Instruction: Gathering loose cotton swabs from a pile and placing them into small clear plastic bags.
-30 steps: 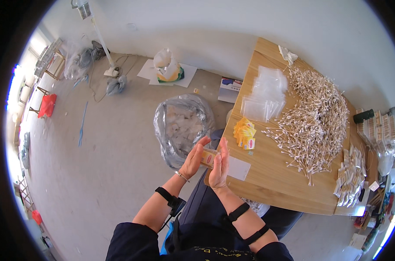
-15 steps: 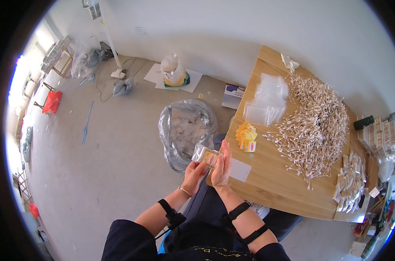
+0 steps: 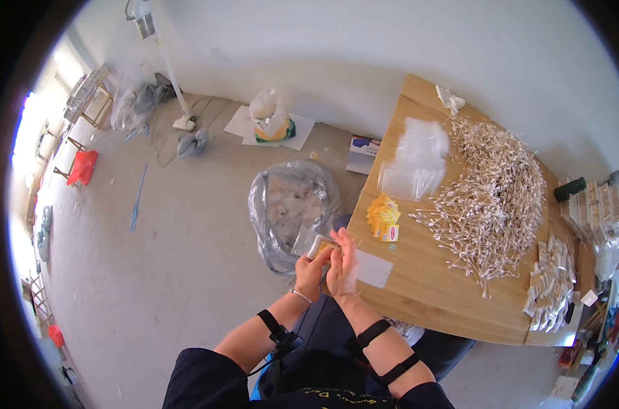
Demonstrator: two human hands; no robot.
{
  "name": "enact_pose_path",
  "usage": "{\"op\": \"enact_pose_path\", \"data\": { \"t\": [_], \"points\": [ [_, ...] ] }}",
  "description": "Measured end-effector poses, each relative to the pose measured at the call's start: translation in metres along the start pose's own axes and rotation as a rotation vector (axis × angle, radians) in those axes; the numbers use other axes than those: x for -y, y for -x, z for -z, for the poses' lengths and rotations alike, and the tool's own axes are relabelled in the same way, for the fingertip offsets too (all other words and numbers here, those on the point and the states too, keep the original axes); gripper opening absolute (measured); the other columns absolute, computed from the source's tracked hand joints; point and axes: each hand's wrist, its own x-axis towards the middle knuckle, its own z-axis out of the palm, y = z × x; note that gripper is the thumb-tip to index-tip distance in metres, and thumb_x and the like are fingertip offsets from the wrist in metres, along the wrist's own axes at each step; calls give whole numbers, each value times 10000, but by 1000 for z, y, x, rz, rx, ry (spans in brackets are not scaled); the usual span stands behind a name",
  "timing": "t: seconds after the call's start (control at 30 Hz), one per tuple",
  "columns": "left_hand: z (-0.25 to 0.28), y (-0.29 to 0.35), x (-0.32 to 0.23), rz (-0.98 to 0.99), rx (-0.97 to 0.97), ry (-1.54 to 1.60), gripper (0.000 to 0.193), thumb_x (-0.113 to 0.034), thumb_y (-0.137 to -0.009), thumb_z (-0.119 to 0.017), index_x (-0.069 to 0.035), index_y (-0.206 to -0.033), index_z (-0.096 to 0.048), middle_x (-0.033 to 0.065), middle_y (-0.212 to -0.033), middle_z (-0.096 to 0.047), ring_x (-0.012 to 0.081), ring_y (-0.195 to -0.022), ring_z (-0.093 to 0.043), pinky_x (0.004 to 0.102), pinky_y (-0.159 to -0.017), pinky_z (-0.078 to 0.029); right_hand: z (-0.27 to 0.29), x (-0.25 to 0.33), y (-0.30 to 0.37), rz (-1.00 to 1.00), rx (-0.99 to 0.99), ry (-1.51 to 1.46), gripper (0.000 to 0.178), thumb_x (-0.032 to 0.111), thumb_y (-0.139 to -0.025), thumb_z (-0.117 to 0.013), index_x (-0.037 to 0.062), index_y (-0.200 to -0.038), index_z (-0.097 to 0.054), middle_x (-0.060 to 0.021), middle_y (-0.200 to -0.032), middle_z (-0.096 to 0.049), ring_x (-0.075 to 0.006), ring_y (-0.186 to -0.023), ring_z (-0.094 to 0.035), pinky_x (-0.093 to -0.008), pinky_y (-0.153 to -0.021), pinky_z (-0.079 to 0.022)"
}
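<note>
Table of pale wood [image 3: 425,286] takes up the right side, bearing a broad pile of loose cotton swabs [image 3: 490,198]. Left of the table sits a grey plastic bag [image 3: 259,218], its near right part hidden behind the hands. The left hand [image 3: 310,275] is closed, thumb and fingers pinching a small swab packet [image 3: 321,244]; the right hand [image 3: 343,271] is half curled, its fingers around the packet's right side. They hold it in the air between bag and table edge. The packet's white-tipped edge faces up and left, away from the body; its long axis is hard to read under the fingers. Compared with half a second ago, the right fingers curl more, and the packet's printed face is mostly covered
</note>
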Motion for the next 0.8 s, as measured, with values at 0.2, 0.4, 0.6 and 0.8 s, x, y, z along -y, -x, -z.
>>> {"op": "enact_pose_path", "data": {
  "t": [0.2, 0.4, 0.6, 0.8],
  "points": [
    [0, -16, 13, -82, -32, 165, 241, -189, -870, -692, 15, -991, -650, 61, -890, -674, 124, -791, -629, 269, -684, -506, -3, -2, -2, 148, 12, 168, 396, 88, -954, -394, -38, -1330, -404, -229, -1227, -577, -338, -1218, -516, -443, -1114, -274],
    [-9, -11, 11, -55, -20, 60, 235, -176, -874, -685, 14, -1002, -634, 52, -870, -664, 127, -768, -629, 272, -682, -520, -4, -6, -3, 192, -8, 208, 340, 128, -970, -410, -30, -1271, -434, -226, -1109, -628, -384, -1193, -498, -470, -1079, -307],
    [9, -2, 8, -17, 41, 218, 284, -184, -895, -660, 21, -1081, -597, 73, -951, -663, 140, -809, -640, 269, -681, -521, -11, -8, 0, 95, -86, 198, 307, 123, -973, -402, -25, -1240, -431, -224, -1107, -617, -385, -1161, -514, -481, -1048, -341],
    [3, 4, 26, -41, -53, 102, 289, -204, -906, -658, 23, -1073, -596, 75, -1028, -662, 138, -885, -644, 263, -759, -523, -6, -7, -3, 197, -91, 192, 334, 119, -965, -391, -17, -1269, -421, -212, -1111, -621, -376, -1177, -502, -504, -1112, -218]
  ]
}}
